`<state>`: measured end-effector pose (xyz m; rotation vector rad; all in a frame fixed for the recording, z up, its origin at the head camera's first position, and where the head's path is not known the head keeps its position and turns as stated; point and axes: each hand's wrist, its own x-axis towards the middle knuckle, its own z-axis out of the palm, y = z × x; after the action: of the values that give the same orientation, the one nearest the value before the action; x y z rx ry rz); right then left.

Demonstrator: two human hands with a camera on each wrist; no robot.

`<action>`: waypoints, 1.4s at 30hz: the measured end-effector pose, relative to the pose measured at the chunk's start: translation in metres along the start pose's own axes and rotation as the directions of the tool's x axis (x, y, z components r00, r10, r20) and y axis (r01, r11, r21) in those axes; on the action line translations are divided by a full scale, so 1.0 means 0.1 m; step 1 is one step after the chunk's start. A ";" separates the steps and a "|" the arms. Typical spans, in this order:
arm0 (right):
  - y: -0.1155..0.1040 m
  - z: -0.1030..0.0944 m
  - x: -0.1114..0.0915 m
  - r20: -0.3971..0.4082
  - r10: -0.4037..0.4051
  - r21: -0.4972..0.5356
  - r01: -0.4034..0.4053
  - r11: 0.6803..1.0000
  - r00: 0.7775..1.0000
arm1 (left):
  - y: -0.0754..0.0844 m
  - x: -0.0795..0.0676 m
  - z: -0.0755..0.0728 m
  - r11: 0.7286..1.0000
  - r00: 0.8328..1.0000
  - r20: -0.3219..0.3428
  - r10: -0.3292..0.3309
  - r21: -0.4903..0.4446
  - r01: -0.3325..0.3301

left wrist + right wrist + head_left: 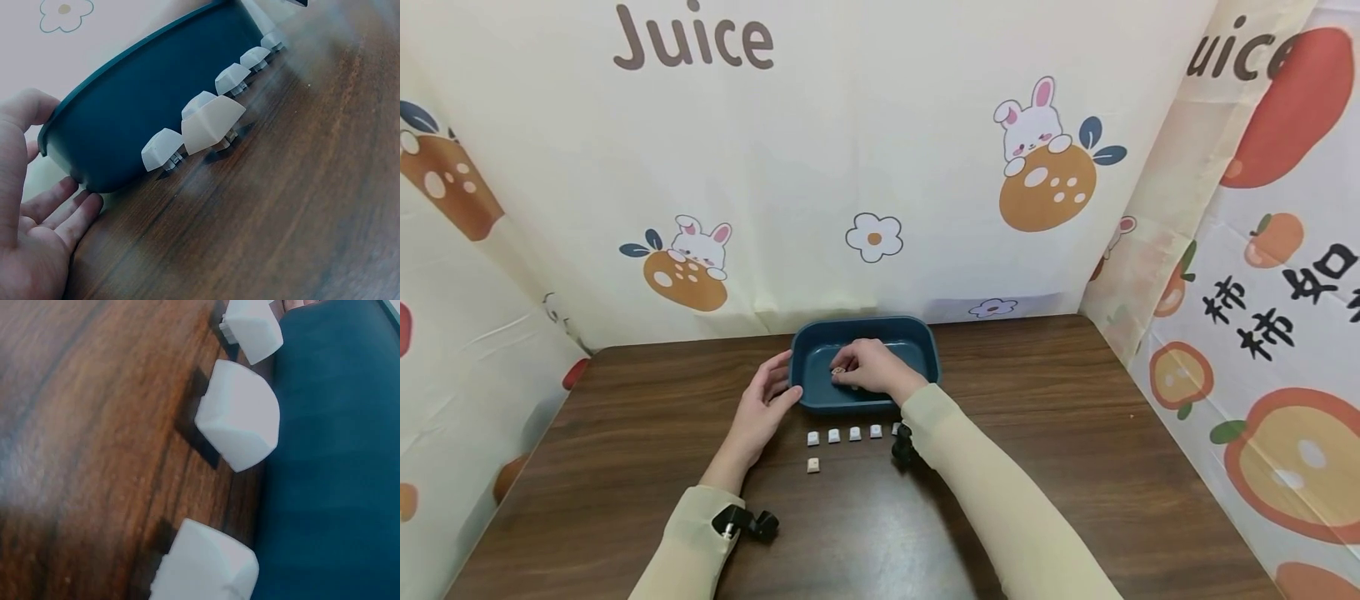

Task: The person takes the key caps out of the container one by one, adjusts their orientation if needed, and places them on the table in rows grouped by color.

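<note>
A dark blue plastic tray [928,358] stands near the back edge of the table. My left hand [766,404] rests against its left end, thumb at the rim and relaxed fingers low on the wall, as the left wrist view shows. Inside the tray, my right hand [874,367] pinches a small keycap [838,371] between thumb and fingertips, partly hidden by them. In front of the tray runs a row of white keycaps [854,434], the rightmost partly covered by my right wrist. One cream keycap [211,125] sits nearer me, before the row's left end.
The brown wooden table [850,533] extends around the tray. A printed cloth [820,150] hangs right behind it, with more cloth along both sides. Black wrist cameras [765,527] stick out from both sleeves; the right one hangs close by the keycap row.
</note>
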<state>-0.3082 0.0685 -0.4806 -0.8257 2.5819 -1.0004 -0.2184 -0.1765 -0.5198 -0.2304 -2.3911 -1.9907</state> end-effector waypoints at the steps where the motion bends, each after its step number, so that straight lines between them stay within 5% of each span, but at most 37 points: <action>1: 0.00 -0.01 0.00 0.002 0.002 -0.003 -0.002 1.000 1.000 | 0.00 0.00 0.00 1.000 1.000 -0.001 -0.002 0.003 0.002; 20: -0.02 -0.05 -0.01 0.028 0.007 0.029 -0.008 1.000 1.000 | 0.01 0.00 0.01 1.000 1.000 -0.005 -0.008 -0.002 0.008; 32: -0.06 -0.14 -0.04 -0.059 -0.074 -0.008 0.074 0.997 0.996 | 0.01 0.00 0.02 1.000 1.000 -0.003 -0.010 0.002 0.010; 42: -0.30 -0.42 -0.30 -0.175 -0.122 0.059 0.134 0.989 0.977 | 0.02 -0.02 0.02 1.000 1.000 -0.016 0.003 -0.013 -0.004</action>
<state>-0.2892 0.0905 -0.4279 -0.9365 2.6439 -1.2431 -0.2164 -0.1744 -0.5187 -0.2181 -2.3671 -1.9999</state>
